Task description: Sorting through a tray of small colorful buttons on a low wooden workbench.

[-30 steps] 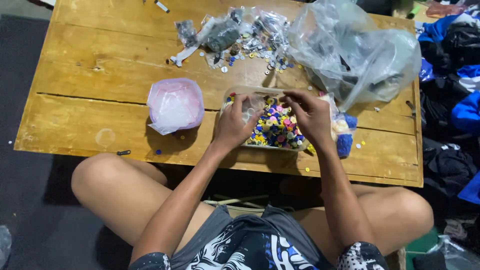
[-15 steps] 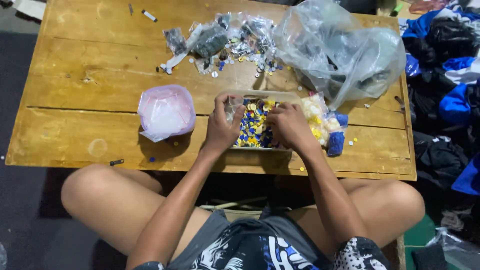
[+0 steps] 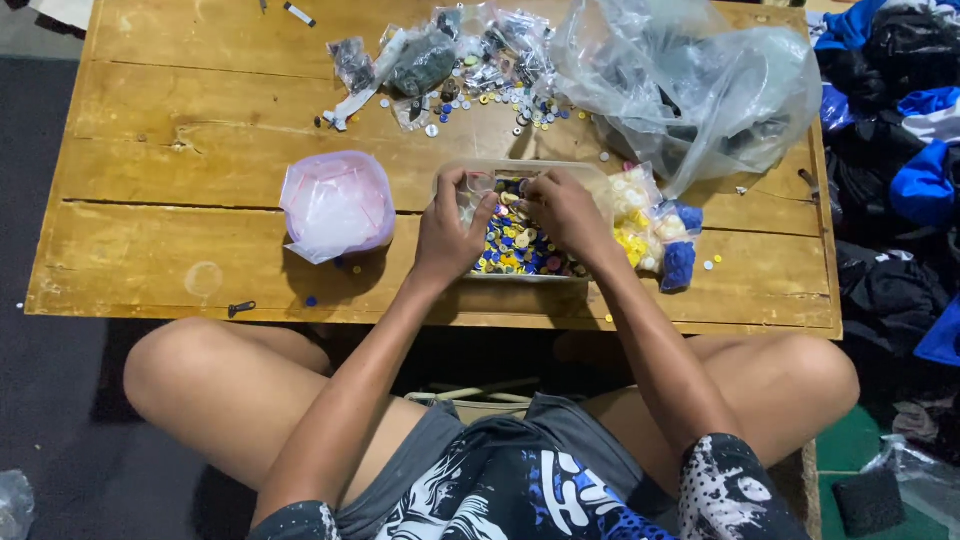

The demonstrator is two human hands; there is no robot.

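Observation:
A clear plastic box (image 3: 592, 178) full of blue, yellow and white buttons (image 3: 520, 250) sits at the near edge of the wooden table (image 3: 180, 250). My left hand (image 3: 450, 228) rests over the box's left side, its thumb and fingers pinching a small clear bag (image 3: 478, 184). My right hand (image 3: 565, 210) is curled over the buttons right beside that bag, fingertips down among them. Whether it grips anything is hidden.
A pink bowl wrapped in plastic (image 3: 337, 205) stands left of the box. Small bags of yellow, white and blue buttons (image 3: 655, 232) lie to its right. A big clear bag (image 3: 690, 80) and scattered buttons and packets (image 3: 450, 65) fill the far side. Clothes (image 3: 900, 150) are piled at right.
Both hands have come down from above the box into it. The view has shifted, so the table sits lower and more to the left in frame.

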